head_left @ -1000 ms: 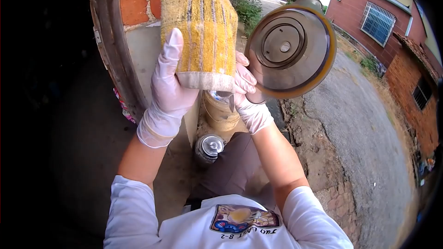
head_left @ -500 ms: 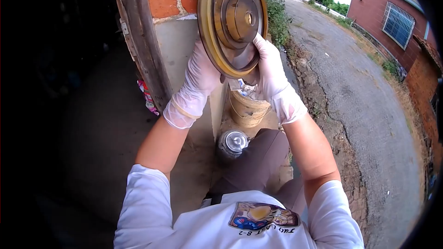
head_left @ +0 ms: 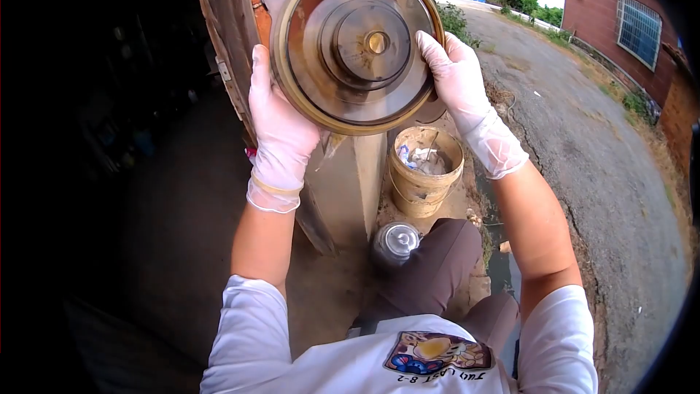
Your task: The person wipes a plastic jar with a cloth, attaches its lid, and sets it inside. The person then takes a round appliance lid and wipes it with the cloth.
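Note:
A round, brown, see-through lid-like disc (head_left: 313,47) with a yellowish rim and a raised ringed centre is held up before me. My right hand (head_left: 459,76), in a white glove, grips its right edge, thumb on the near face. On the lower left, my gloved left hand (head_left: 281,117) supports the disc from its edge, with the thumb up and the other fingers hidden behind it. Only a little yellow shows above the disc; whether that is the cloth, I cannot tell.
Below the disc stands a dirty bucket (head_left: 423,193) with rubbish inside. A metal lidded pot (head_left: 397,241) is beside my leg. A wooden door frame (head_left: 222,36) is at the left, a paved road (head_left: 583,160) at the right.
The disc has moved left from the right side and turned over, its ringed face now towards me. The yellow cloth that covered my left palm area has gone out of clear view.

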A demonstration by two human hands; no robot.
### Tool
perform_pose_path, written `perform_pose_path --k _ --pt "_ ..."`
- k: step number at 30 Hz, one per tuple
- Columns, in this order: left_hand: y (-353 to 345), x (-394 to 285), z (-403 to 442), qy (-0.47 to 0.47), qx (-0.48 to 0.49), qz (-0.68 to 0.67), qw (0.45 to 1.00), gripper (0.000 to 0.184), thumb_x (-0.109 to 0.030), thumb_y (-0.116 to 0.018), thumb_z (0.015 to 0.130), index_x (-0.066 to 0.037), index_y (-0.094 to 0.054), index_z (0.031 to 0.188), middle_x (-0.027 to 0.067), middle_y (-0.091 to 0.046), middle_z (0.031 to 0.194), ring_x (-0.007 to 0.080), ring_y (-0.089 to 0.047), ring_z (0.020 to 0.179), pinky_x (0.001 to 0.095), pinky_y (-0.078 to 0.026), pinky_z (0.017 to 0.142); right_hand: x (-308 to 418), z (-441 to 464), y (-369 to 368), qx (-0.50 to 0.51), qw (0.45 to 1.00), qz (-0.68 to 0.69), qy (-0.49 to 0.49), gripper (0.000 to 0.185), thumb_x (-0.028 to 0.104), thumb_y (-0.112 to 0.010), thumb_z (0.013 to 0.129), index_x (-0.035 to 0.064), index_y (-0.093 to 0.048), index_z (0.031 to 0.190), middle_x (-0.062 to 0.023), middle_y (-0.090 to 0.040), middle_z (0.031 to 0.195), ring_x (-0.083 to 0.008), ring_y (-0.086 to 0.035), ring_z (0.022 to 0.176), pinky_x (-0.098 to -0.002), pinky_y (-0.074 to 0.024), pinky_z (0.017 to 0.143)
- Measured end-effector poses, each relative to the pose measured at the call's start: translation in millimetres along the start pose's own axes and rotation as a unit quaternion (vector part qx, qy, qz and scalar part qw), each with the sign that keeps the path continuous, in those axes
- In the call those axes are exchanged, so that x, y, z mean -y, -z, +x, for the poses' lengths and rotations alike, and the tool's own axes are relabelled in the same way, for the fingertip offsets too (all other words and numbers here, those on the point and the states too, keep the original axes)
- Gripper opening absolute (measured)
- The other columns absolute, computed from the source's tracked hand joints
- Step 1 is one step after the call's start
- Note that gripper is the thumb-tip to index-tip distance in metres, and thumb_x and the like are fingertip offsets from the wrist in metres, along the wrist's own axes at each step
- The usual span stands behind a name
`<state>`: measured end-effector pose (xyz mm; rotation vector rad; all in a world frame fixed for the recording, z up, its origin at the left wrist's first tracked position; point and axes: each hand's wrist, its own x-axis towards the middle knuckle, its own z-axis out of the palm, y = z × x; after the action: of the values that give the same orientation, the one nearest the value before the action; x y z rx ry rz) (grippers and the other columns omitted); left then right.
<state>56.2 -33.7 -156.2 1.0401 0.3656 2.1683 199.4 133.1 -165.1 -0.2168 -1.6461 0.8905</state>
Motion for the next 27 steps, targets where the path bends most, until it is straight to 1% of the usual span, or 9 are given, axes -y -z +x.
perform_pose_path --k 1,6,8,14,16,19,21,23,27 --pt "11 -3 6 0.049 0.035 -0.067 0.996 0.061 -0.052 -0.041 0.098 -0.008 -0.045 0.139 0.0121 -0.050 0.140 0.0291 -0.046 0.128 0.0449 -0.031 0.111 4 0 1 0.007 1.000 0.003 -0.014 0.031 0.026 -0.062 0.095 -0.0026 -0.064 0.106 -0.0061 -0.069 0.089 -0.0093 -0.059 0.078 -0.0278 -0.0495 0.075" --pt "-1 12 11 -0.090 0.039 0.017 0.995 0.049 -0.039 -0.035 0.103 -0.006 -0.044 0.139 0.0110 -0.051 0.137 0.0257 -0.048 0.127 0.0407 -0.035 0.110 0 -4 -4 0.001 1.000 0.003 -0.002 0.033 0.029 -0.061 0.096 -0.0027 -0.063 0.106 -0.0105 -0.070 0.088 -0.0136 -0.061 0.078 -0.0304 -0.0494 0.075" --pt "-9 20 9 -0.089 0.060 0.045 0.993 0.052 -0.042 -0.033 0.103 -0.007 -0.039 0.142 0.0107 -0.047 0.141 0.0247 -0.045 0.129 0.0399 -0.034 0.111 0 -14 -7 -0.011 1.000 -0.015 0.007 0.036 0.032 -0.061 0.095 -0.0030 -0.062 0.105 -0.0145 -0.069 0.088 -0.0188 -0.063 0.077 -0.0335 -0.0494 0.075" --pt "8 31 1 -0.070 0.147 0.184 0.969 0.059 -0.048 -0.028 0.104 -0.009 -0.030 0.147 0.0101 -0.038 0.148 0.0228 -0.039 0.134 0.0387 -0.031 0.113 8 -18 9 -0.028 0.999 -0.033 0.015 0.034 0.030 -0.061 0.095 -0.0021 -0.063 0.106 -0.0154 -0.069 0.090 -0.0206 -0.065 0.080 -0.0342 -0.0496 0.076" --pt "14 34 0 0.017 0.086 0.129 0.988 0.058 -0.048 -0.030 0.103 -0.008 -0.035 0.145 0.0103 -0.041 0.146 0.0245 -0.043 0.131 0.0403 -0.032 0.113 9 -14 17 -0.040 0.993 -0.104 0.033 0.035 0.032 -0.062 0.093 -0.0006 -0.064 0.104 -0.0186 -0.068 0.086 -0.0273 -0.066 0.078 -0.0352 -0.0504 0.074" --pt "32 32 12 0.025 0.063 0.026 0.997 0.049 -0.039 -0.042 0.102 -0.006 -0.043 0.139 0.0094 -0.048 0.140 0.0256 -0.048 0.125 0.0401 -0.036 0.109 8 -13 24 -0.054 0.981 -0.179 0.046 0.034 0.034 -0.063 0.091 0.0013 -0.065 0.099 -0.0199 -0.066 0.080 -0.0327 -0.066 0.073 -0.0372 -0.0506 0.068" --pt "39 31 13 0.073 -0.010 -0.022 0.997 0.049 -0.041 -0.040 0.102 -0.008 -0.046 0.137 0.0084 -0.053 0.137 0.0249 -0.050 0.124 0.0416 -0.037 0.108 9 -14 31 -0.067 0.974 -0.211 0.050 0.032 0.034 -0.063 0.090 0.0022 -0.065 0.097 -0.0196 -0.065 0.076 -0.0343 -0.065 0.070 -0.0385 -0.0504 0.066" --pt "47 31 14 0.035 -0.058 0.002 0.998 0.050 -0.041 -0.040 0.102 -0.008 -0.046 0.139 0.0083 -0.052 0.137 0.0253 -0.048 0.126 0.0413 -0.036 0.109 10 -18 41 -0.085 0.964 -0.249 0.041 0.031 0.033 -0.063 0.090 0.0031 -0.065 0.095 -0.0187 -0.064 0.074 -0.0350 -0.064 0.068 -0.0398 -0.0499 0.063" --pt "86 40 15 0.046 0.005 0.066 0.997 0.057 -0.044 -0.039 0.102 -0.006 -0.037 0.144 0.0120 -0.047 0.143 0.0269 -0.045 0.130 0.0441 -0.032 0.111 -14 -24 71 -0.114 0.944 -0.301 0.068 0.029 0.033 -0.063 0.090 0.0047 -0.064 0.095 -0.0184 -0.064 0.072 -0.0356 -0.064 0.068 -0.0412 -0.0496 0.062"
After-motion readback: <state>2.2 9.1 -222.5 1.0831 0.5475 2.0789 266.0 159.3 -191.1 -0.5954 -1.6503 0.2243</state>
